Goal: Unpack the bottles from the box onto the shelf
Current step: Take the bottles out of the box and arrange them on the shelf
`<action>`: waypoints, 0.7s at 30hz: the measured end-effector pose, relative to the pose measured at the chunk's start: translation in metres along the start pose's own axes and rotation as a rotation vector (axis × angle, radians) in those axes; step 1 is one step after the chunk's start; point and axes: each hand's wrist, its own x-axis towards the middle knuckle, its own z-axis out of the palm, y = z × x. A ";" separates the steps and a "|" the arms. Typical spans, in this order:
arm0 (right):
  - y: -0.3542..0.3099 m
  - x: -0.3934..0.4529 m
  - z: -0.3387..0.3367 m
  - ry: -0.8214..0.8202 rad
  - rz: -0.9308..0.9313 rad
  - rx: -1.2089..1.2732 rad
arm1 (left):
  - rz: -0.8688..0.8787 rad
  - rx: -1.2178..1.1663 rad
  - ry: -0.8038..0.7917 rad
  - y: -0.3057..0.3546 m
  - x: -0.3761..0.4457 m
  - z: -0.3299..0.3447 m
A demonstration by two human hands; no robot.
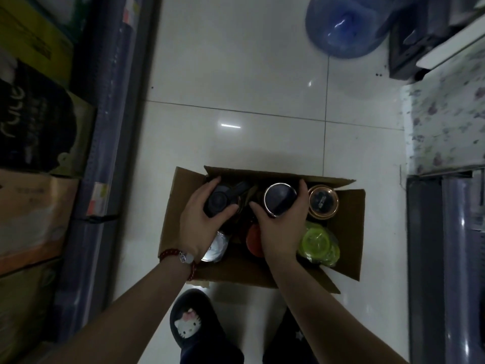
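left hand [202,222] gripping black bottle [219,203], right hand [282,227] gripping steel-rimmed bottle [279,199]

box [349,224] – open, on floor | bottles [279,199] – upright inside, caps up

A large blue water jug [343,27] lies on the white tiled floor [236,74] at the top. Below, a dark slipper [193,327] shows a cat face. At right is a flowered cloth [446,127].

Bare floor [236,74] lies beyond the box [349,232], between shelf [105,127] and counter [446,114].
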 end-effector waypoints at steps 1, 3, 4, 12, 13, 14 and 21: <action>0.003 0.001 0.001 -0.002 -0.004 0.000 | 0.001 -0.009 0.006 0.000 0.000 0.000; 0.009 0.006 0.001 -0.004 0.010 0.001 | 0.006 -0.011 0.016 0.000 0.000 0.002; 0.012 0.009 0.001 -0.001 0.023 -0.002 | 0.006 -0.007 0.018 0.000 0.000 0.002; 0.018 0.018 -0.003 0.017 -0.023 -0.030 | 0.019 0.023 0.006 0.000 0.002 0.006; 0.018 0.017 -0.005 0.017 -0.025 -0.036 | 0.015 0.008 0.010 0.001 0.001 0.007; 0.018 0.016 -0.007 0.013 -0.026 -0.042 | 0.011 -0.001 0.012 0.003 0.000 0.007; -0.016 -0.009 -0.032 -0.093 -0.128 -0.030 | 0.033 -0.008 0.008 0.044 -0.015 0.000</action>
